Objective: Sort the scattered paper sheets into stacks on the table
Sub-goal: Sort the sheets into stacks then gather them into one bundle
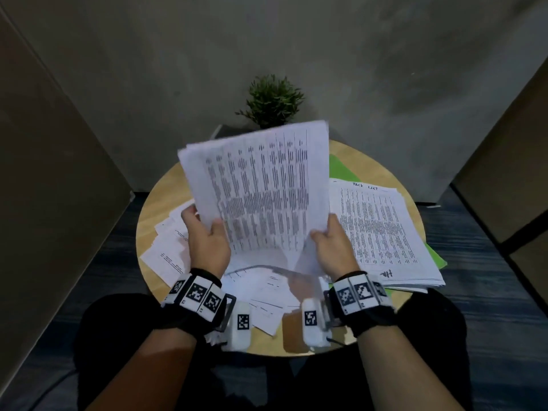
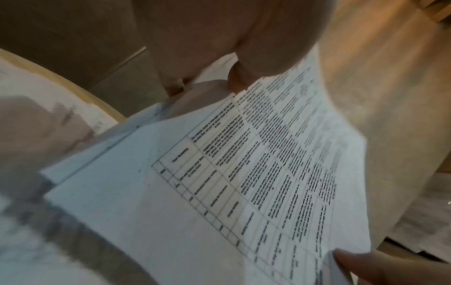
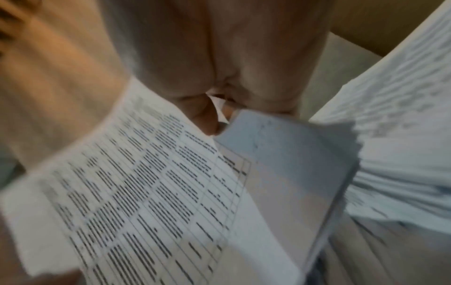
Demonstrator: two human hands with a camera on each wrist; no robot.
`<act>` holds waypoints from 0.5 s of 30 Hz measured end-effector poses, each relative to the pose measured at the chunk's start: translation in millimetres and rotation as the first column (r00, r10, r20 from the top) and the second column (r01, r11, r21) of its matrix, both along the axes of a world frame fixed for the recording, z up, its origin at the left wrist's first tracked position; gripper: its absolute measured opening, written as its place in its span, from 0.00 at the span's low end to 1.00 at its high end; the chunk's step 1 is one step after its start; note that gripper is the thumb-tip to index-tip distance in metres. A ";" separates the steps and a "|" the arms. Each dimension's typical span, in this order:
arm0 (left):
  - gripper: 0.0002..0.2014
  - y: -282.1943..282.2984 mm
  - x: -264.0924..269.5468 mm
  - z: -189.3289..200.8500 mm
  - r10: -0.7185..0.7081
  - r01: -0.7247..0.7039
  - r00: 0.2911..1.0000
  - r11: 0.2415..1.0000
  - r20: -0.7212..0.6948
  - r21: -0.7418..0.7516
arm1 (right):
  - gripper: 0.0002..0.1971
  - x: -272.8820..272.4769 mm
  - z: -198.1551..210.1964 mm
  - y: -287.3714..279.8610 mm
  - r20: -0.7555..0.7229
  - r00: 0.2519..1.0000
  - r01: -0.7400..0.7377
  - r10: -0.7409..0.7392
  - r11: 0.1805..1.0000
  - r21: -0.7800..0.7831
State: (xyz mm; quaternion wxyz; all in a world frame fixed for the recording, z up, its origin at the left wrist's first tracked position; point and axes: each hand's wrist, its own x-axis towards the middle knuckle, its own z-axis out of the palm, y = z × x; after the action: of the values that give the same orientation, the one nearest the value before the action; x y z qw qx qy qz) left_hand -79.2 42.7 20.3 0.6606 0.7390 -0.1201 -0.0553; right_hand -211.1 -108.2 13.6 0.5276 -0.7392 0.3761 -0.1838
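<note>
Paper filled most of what I could see: a bundle of printed sheets [image 1: 261, 188], each carrying a dense table of text, was held up off the round wooden table [image 1: 385, 170] and tilted back away from me. My left hand [image 1: 207, 241] gripped the bundle's lower left edge, thumb on the printed face and fingers curled behind. My right hand [image 1: 333, 247] pinched the lower right corner the same way, where the paper bent toward me. In the left wrist view the sheets [image 2: 244, 183] fanned slightly, with offset edges showing at their near side, and the tip of a right-hand finger [image 2: 361, 266] touched the far corner. The right wrist view was blurred, but I could make out the top sheet [image 3: 146, 202] and a folded-over corner beside it, under the fingers.

On the table to the right lay a stack of similar tabled pages [image 1: 382, 232], squared fairly well, with a handwritten heading at its top edge that I could not read with certainty. It rested on a green folder [image 1: 341, 170] whose corners stuck out at the far side and at the right. To the left and underneath my hands, loose sheets [image 1: 169, 256] with only a few printed lines lay overlapping at different angles, some reaching past the table's near-left rim. A small potted plant [image 1: 272, 99] stood at the far edge by the grey wall.
</note>
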 end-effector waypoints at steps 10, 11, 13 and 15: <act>0.22 -105.7 -33.4 -10.3 -0.253 0.257 0.954 0.967 -0.160 0.002 | 0.08 -67.3 25.7 -114.2 -0.082 0.968 0.230 -0.236 0.970 -0.072; 0.23 -117.6 -36.9 -13.2 -0.262 0.266 0.947 0.964 -0.185 -0.002 | 0.10 -72.1 23.2 -124.5 -0.116 0.961 0.240 -0.251 0.966 -0.098; 0.22 -145.0 -43.7 -21.6 -0.295 0.311 0.933 0.949 -0.204 0.046 | 0.14 -82.1 16.2 -143.6 -0.185 0.940 0.260 -0.285 0.954 -0.148; 0.22 -166.6 -49.0 -31.8 -0.314 0.344 0.923 0.932 -0.222 0.112 | 0.15 -87.8 5.7 -159.8 -0.246 0.915 0.282 -0.321 0.942 -0.180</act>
State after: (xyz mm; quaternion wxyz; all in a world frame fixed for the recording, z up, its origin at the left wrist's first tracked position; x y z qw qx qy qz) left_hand -128.2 -123.9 -11.5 0.5936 0.7460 -0.1710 -0.2486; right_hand -298.9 -267.9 19.3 0.3826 -0.7258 0.5406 -0.1861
